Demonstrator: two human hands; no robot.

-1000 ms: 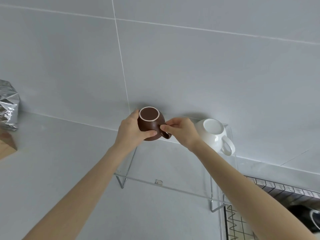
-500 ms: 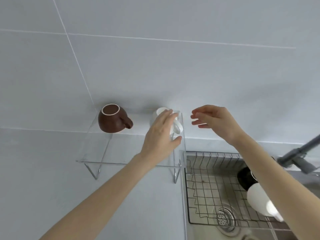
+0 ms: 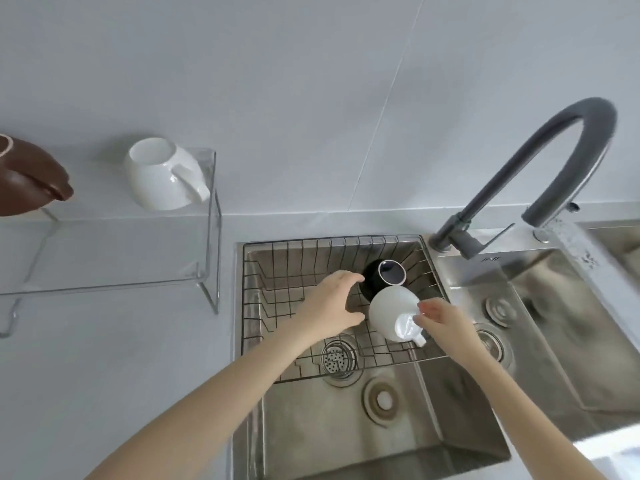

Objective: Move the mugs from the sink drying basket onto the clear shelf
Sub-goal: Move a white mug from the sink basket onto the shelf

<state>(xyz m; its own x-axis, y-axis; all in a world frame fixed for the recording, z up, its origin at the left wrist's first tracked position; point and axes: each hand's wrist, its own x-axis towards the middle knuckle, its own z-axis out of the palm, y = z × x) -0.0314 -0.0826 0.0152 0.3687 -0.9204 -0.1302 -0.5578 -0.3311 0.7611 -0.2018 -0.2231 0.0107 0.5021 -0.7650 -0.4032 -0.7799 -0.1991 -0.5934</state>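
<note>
Two mugs lie in the wire drying basket (image 3: 277,252) in the sink: a black mug (image 3: 375,280) at the back and a white mug (image 3: 389,311) on its side in front of it. My left hand (image 3: 329,310) is spread open just left of the white mug, not closed on it. My right hand (image 3: 446,323) is on the mug's right, its fingertips at the rim above the handle. The clear shelf (image 3: 114,251) stands at the left. On it rest a brown mug (image 3: 27,181), partly cut off by the frame, and another white mug (image 3: 159,178).
A grey arched faucet (image 3: 554,140) rises behind the sink's right side. The steel sink (image 3: 346,427) has a drain strainer (image 3: 337,358) under the basket, and a second basin (image 3: 554,323) lies to the right. Grey counter runs along the left, with a tiled wall behind it.
My hands left the brown mug on the shelf and dropped into the basket beside the white mug. The view swung right and down, from the shelf to the sink.
</note>
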